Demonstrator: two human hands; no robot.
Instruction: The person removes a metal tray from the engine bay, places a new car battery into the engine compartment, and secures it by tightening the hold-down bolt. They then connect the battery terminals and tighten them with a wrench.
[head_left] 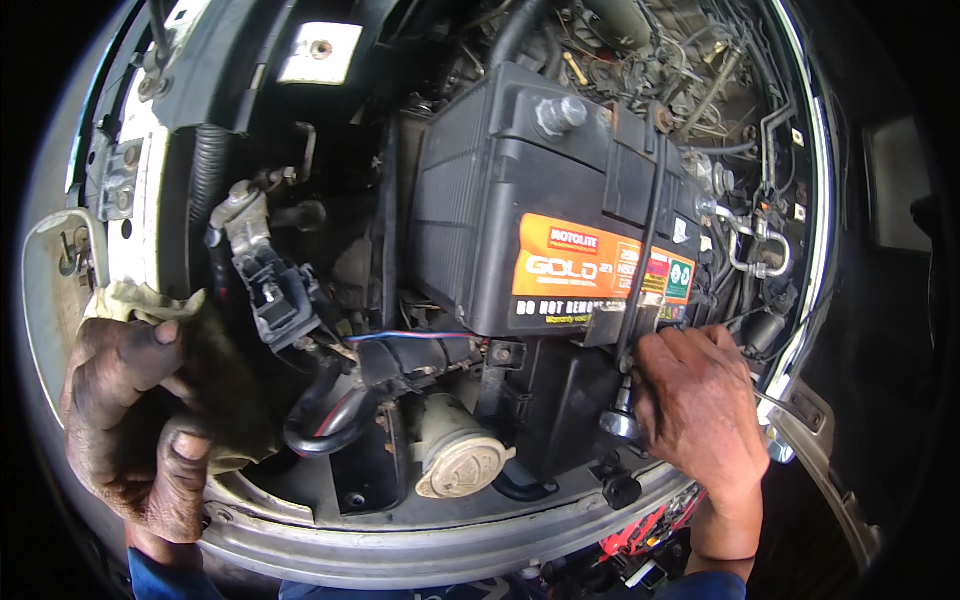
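an open engine bay is recorded, edged below by a pale metal front rail [390,558]; pipes and wiring are crowded towards 1 o'clock. clock directions are taken about the middle of the view.

the black battery [460,215] is seated just off centre towards 1 o'clock, crossed by a dark hold-down rod [649,230]. at half past 4, a chrome socket tool [621,426] is set at the rod's lower end. the right hand [702,405], at 4 o'clock, is curled closed and the tool appears gripped at its thumb side; the fingertips are hidden. the left hand [135,425], at 8 o'clock, is half curled with thumb and forefinger apart; a soiled cloth [150,302] lies against it, but whether it is pinched cannot be told.

risks, as judged: if the tool is tilted off the rod's axis, the socket could be slipped and knuckles struck on nearby metal. if the grip is loosened, the tool could be lost into the gap below the battery. shorting could be caused if the bare post [570,112] at 1 o'clock were bridged to metalwork. the cloth could be snagged on the cable clamp [240,205] near 10 o'clock.
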